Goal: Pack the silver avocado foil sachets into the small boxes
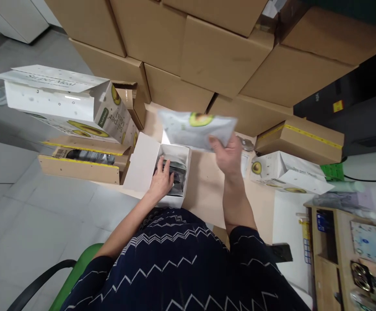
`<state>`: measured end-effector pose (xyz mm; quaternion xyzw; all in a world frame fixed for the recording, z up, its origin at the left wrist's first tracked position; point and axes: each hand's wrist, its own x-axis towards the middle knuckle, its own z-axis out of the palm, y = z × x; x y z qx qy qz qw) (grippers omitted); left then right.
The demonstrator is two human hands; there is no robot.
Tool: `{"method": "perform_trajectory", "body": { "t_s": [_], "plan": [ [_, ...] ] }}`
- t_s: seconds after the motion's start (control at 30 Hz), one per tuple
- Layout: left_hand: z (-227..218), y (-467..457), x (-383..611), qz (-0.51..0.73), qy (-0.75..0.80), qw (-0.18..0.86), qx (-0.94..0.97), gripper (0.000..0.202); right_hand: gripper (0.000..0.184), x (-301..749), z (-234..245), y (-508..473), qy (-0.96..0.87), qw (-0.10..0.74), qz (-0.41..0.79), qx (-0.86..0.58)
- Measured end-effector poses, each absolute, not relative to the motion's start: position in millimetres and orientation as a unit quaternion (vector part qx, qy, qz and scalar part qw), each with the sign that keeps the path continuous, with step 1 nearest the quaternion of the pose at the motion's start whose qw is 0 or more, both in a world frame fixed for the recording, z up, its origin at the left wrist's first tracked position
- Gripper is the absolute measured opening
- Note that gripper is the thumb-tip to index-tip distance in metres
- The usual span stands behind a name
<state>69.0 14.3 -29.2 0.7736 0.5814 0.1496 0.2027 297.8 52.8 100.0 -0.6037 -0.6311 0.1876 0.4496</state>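
My right hand (229, 156) grips the right end of a white pouch (188, 129) printed with an avocado, holding it above the table and slightly blurred. Inside an open white box (186, 172), several dark, shiny packets (179, 167) stand close together. The fingers of my left hand (162, 179) are spread apart and rest on these packets, its palm over the box's left side. The box's lid flap (142, 162) is folded out to the left. What lies under my left fingers is hidden.
Stacked cardboard cartons (223, 56) wall off the back of the table (207, 190). Large avocado-printed boxes stand left (55, 99) and right (282, 172). A cardboard tray (78, 168) with dark packets sits at left, a yellow-taped carton (301, 138) at right.
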Motion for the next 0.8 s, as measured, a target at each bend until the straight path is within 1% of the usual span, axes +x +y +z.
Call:
{"method": "perform_trajectory", "body": {
  "t_s": [0.07,0.13,0.23,0.3,0.33,0.5,0.67,0.8],
  "plan": [
    [-28.8,14.0,68.8,0.150,0.578,0.207,0.775,0.059,0.040,284.2,101.9,60.5,-0.691,0.385,0.223,-0.570],
    [-28.2,13.9,69.1,0.150,0.577,0.212,0.774,0.059,0.032,276.2,108.3,64.8,-0.755,0.287,0.235,-0.541],
    [-26.9,14.0,70.0,0.153,0.578,0.214,0.772,0.059,0.027,267.0,121.7,69.5,-0.811,0.115,0.212,-0.532],
    [-26.3,14.1,70.5,0.153,0.579,0.214,0.772,0.059,0.025,259.2,125.2,75.3,-0.818,0.029,0.190,-0.542],
    [-26.2,14.1,70.7,0.151,0.580,0.214,0.772,0.060,0.025,254.8,123.7,79.5,-0.818,0.001,0.183,-0.545],
    [-28.1,13.2,69.9,0.153,0.588,0.209,0.766,0.061,0.027,235.2,89.6,108.2,-0.831,-0.079,0.193,-0.516],
    [-28.5,13.5,70.0,0.170,0.597,0.214,0.754,0.061,0.034,225.2,63.4,126.9,-0.801,-0.200,0.196,-0.529],
    [-24.7,15.0,72.4,0.164,0.604,0.222,0.748,0.057,0.036,217.8,56.6,133.5,-0.804,-0.208,0.180,-0.527]
  ]
}}
